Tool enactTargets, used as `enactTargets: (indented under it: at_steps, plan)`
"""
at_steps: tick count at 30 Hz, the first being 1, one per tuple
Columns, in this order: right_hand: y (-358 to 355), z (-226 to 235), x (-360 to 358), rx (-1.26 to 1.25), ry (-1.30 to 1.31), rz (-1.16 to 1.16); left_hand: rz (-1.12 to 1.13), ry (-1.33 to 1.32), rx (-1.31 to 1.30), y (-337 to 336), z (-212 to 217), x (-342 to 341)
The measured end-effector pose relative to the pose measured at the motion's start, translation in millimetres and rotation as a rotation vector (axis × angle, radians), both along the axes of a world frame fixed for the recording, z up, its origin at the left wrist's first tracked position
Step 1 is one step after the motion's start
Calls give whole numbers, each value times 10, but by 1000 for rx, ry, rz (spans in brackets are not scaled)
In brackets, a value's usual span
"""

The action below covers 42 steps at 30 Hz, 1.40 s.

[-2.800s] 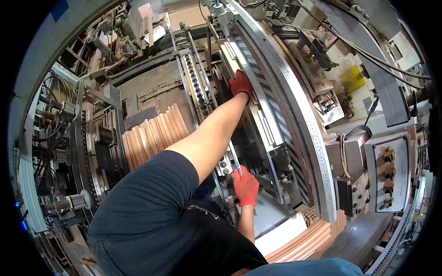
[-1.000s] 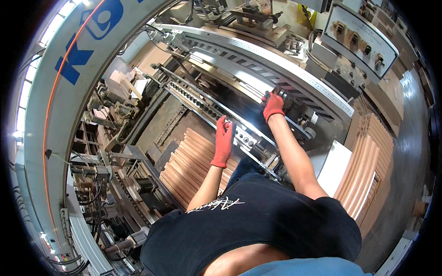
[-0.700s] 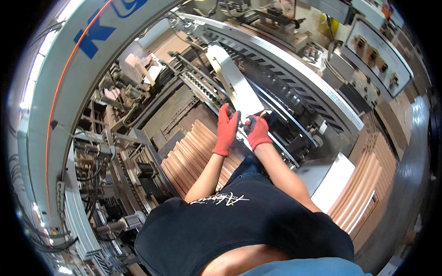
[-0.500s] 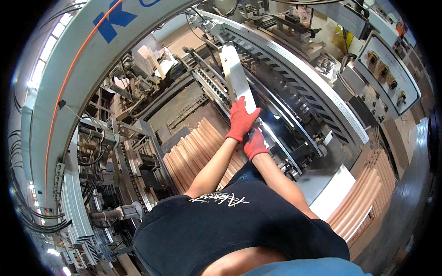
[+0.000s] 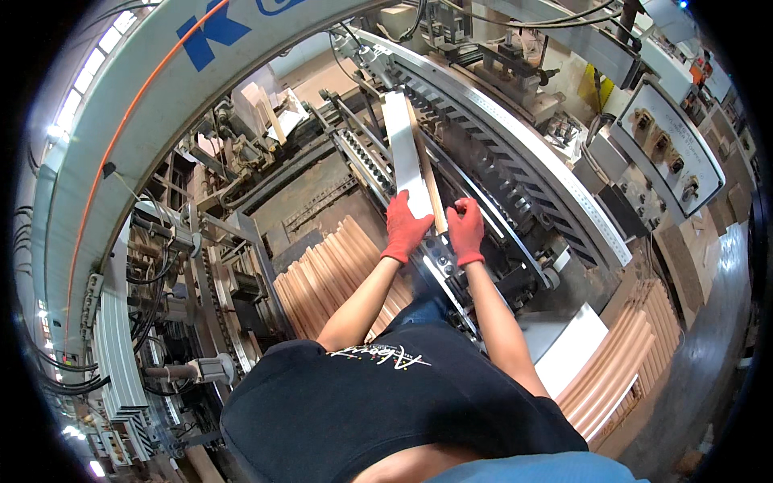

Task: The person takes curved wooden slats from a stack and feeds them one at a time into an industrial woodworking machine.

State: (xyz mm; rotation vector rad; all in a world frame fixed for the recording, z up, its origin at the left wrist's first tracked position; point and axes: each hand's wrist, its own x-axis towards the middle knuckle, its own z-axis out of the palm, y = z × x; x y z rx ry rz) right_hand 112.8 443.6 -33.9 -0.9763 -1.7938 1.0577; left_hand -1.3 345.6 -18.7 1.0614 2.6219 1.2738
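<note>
My left hand [image 5: 407, 229], in a red glove, is closed on the near end of a long white board [image 5: 403, 143]. Its thumb points to the right across the board. Along the board's right side runs a narrow brown wooden strip [image 5: 427, 169]; whether it is a separate piece or the board's edge, I cannot tell. My right hand [image 5: 466, 232], also gloved in red, is just right of the strip's near end, fingers curled in. What they hold, if anything, is hidden. Both pieces lie lengthwise over the machine's rails [image 5: 475, 193].
Brown wooden mouldings [image 5: 338, 270] lie in a row at left. More mouldings [image 5: 616, 366] are stacked at right beside a white panel [image 5: 573, 350]. A curved metal beam [image 5: 515, 121] spans the far right, near a control panel [image 5: 670, 149]. An orange hose [image 5: 121, 137] runs along the machine frame.
My hands have moved apart: the right one has gone from below the left to the right of the board. The board has turned, and the brown strip now shows along its right side.
</note>
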Motion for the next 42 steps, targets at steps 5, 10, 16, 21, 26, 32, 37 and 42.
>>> enactTargets:
  at_steps: [5, 10, 16, 21, 26, 32, 37, 42]
  plan:
    - [252, -201, -188, -121, -127, 276, -55, -36, -66, 4, 27, -60]
    - [246, -101, -93, -1, -264, 133, -54, 4, -75, -51, -23, -68]
    - [-118, 213, 462, -750, 213, 374, -99, -18, -60, -189, -41, -104]
    - [-438, 200, 970, -817, 196, 399, -114, 64, -17, -182, 9, -59]
    - [-528, 368, 1322, -1001, 317, 504, 12, 182, -12, -314, 267, 193]
    - [-741, 659, 1621, -654, 110, 538, -398, -671, 131, -495, 695, 655]
    - [-926, 661, 1428, 227, -182, 343, -468, -1085, 449, -569, 851, 1042]
    - [-971, 931, 1257, 402, -47, 503, -368, -1169, 755, -591, 721, 900]
